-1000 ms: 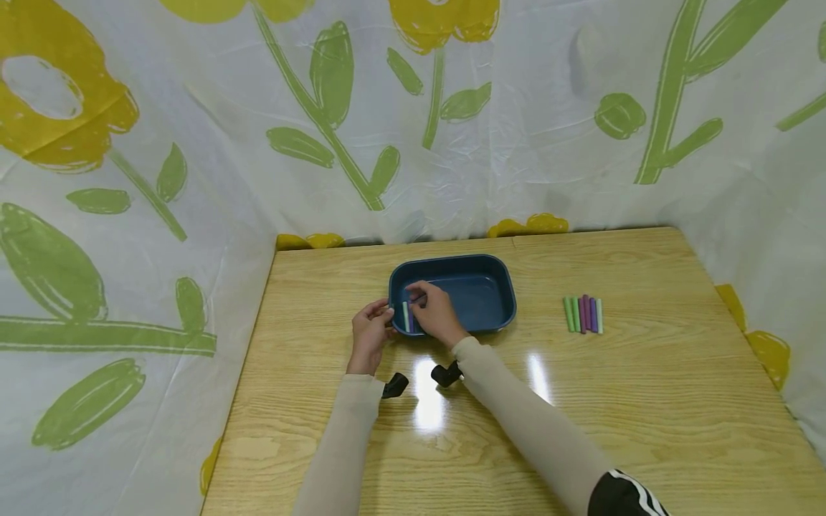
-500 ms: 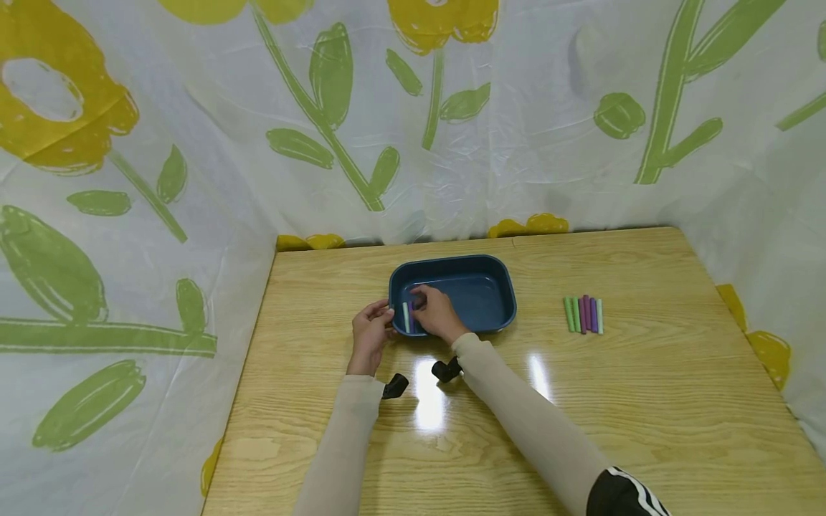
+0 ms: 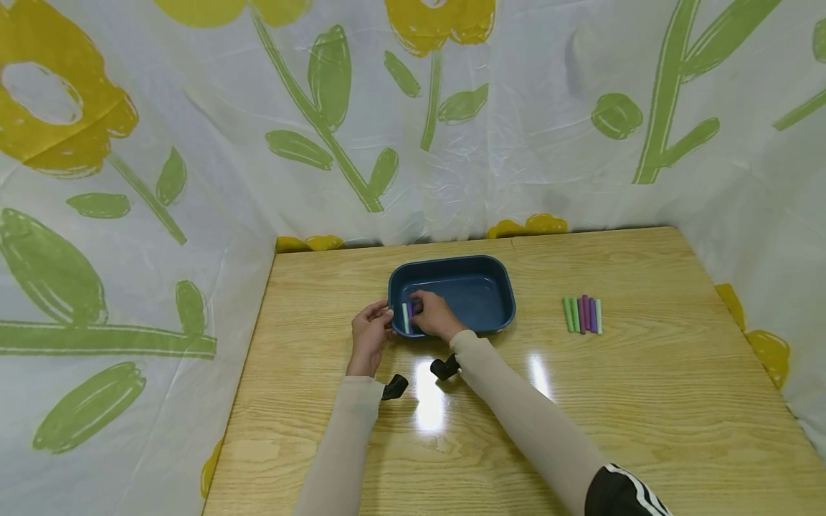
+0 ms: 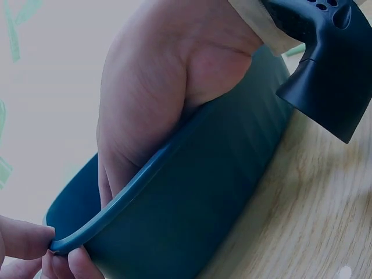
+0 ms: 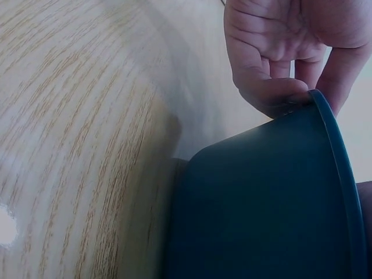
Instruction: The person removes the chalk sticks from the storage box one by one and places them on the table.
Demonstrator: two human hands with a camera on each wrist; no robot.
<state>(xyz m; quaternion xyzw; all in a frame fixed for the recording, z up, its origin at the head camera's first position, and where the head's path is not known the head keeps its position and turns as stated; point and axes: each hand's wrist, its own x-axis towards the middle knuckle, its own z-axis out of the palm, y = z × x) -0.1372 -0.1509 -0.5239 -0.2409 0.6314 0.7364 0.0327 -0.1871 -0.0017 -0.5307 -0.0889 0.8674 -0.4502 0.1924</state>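
A dark blue plastic basin (image 3: 474, 295) stands on the table in the head view. My left hand (image 3: 370, 335) grips its left rim, with the thumb on top and fingers below, as the right wrist view also shows. My right hand (image 3: 437, 315) reaches over the near wall into the basin's left end. Its curled fingers pinch at a purple chalk stick (image 3: 410, 311), which lies beside a pale chalk stick (image 3: 405, 319). In the left wrist view the basin wall (image 4: 174, 203) hides those fingertips.
On the table (image 3: 548, 430) to the right lies a row of several chalk sticks (image 3: 582, 314), green, purple and pale. Cloth with printed flowers (image 3: 516, 172) hangs behind the table and at both sides. Black wrist cameras (image 3: 395, 387) are strapped at the sleeves.
Inside the basin my right hand's fingers have drawn slightly lower and nearer to me, beside the chalk sticks. My left hand keeps its grip on the rim.
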